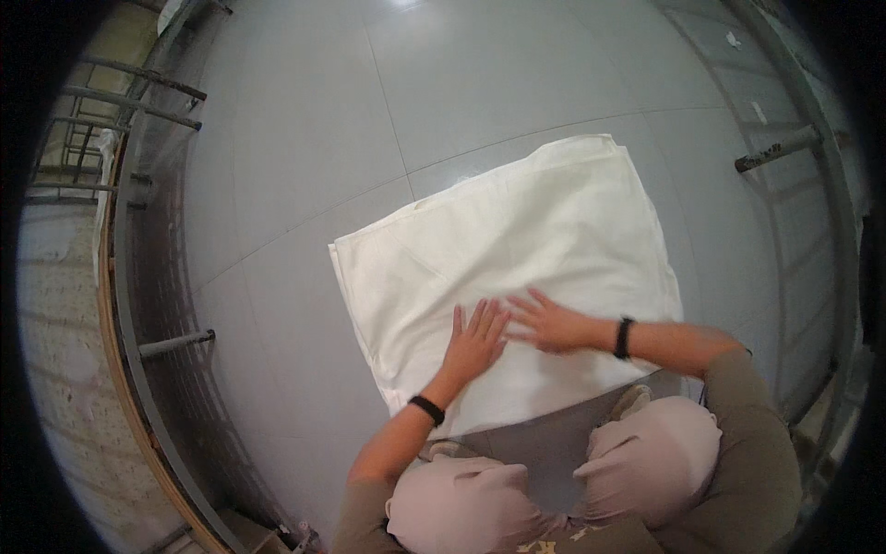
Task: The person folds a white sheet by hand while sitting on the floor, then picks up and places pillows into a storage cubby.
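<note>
A white cloth (pixel 554 208), folded into a layered rectangle, lies on the tiled floor before my knees. Soft creases run diagonally across its top. My left hand (pixel 476 341) rests palm down near the middle of its nearer half, fingers apart. Just to the right, my right hand (pixel 547 323) is spread over the same part of the cloth, its fingers slightly blurred. The fingertips of both hands nearly meet; whether they touch I cannot tell. Neither hand grips anything.
Grey floor tiles (pixel 297 152) surround the cloth. Along the left stands a metal bed frame (pixel 131 305) with a wooden board edge (pixel 114 332); its leg (pixel 176 343) juts inward. Another metal frame (pixel 827 180) runs along the right, with a rusty leg (pixel 775 149). White scraps (pixel 734 40) lie at upper right.
</note>
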A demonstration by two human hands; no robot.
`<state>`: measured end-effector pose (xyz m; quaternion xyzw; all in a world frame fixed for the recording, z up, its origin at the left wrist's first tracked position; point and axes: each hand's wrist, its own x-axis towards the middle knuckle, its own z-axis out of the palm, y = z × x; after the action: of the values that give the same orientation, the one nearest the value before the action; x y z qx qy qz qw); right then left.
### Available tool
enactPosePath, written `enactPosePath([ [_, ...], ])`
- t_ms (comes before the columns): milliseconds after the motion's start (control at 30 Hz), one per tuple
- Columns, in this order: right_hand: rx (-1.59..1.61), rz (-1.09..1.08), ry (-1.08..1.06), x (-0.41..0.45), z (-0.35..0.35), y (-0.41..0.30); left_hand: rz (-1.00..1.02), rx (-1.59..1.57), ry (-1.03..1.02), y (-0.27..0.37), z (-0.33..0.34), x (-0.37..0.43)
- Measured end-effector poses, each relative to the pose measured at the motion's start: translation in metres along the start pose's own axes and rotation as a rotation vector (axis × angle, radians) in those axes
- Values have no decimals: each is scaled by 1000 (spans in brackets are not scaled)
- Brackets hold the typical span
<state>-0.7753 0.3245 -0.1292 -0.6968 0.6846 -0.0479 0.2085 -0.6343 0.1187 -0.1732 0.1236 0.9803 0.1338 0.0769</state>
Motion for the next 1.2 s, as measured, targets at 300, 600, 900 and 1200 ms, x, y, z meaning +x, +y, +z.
enactPosePath([
  [300,55,1122,219,-39,-38,185,-990,57,27,-174,-58,31],
  [600,-191,1097,427,-43,30,147,-1109,33,401,-147,-3,-47],
  [900,-42,276,119,-1,-24,98,-31,-20,92,-111,-46,27],
  [1200,-158,817,-91,83,-124,168,-1339,-305,191,-239,-76,-14],
])
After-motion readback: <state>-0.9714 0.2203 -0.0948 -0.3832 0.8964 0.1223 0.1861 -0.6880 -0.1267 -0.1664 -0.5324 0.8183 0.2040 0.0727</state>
